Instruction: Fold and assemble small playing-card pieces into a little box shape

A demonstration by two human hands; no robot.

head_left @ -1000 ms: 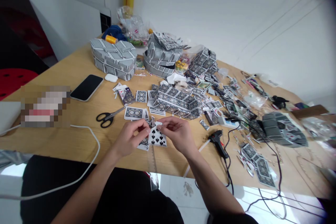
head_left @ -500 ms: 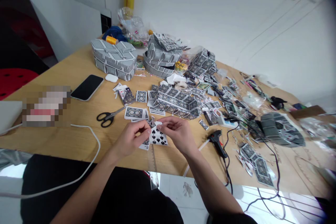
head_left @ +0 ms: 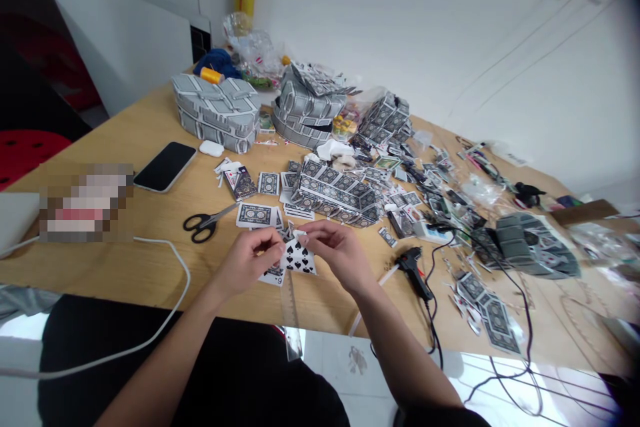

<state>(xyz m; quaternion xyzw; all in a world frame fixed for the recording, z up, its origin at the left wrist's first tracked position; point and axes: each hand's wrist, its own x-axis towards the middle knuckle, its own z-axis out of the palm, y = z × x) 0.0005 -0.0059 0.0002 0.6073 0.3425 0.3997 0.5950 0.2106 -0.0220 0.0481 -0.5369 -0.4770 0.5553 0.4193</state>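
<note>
Black spades are popping off the white face of the playing card [head_left: 300, 261], ornate dark-grey-and-white patterning is running over the long card box [head_left: 337, 192], and pale bands are criss-crossing the grey lidded box [head_left: 217, 113]! The table [head_left: 335, 303] is glowing light wood-brown, the scissors [head_left: 212, 219] are showing black handles, the glue gun [head_left: 414, 270] is wearing black, and that spool [head_left: 212, 75] is blazing orange!

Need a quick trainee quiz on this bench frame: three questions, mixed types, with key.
1. True or false: the glue gun lies on the table, in neither hand.
2. Which suit shows on the card between the left hand and the right hand? A) hearts B) spades C) diamonds
3. Fill in: the black-handled ____ lie to the left of both hands.

Key: 1. True. 2. B. 3. scissors.
</note>
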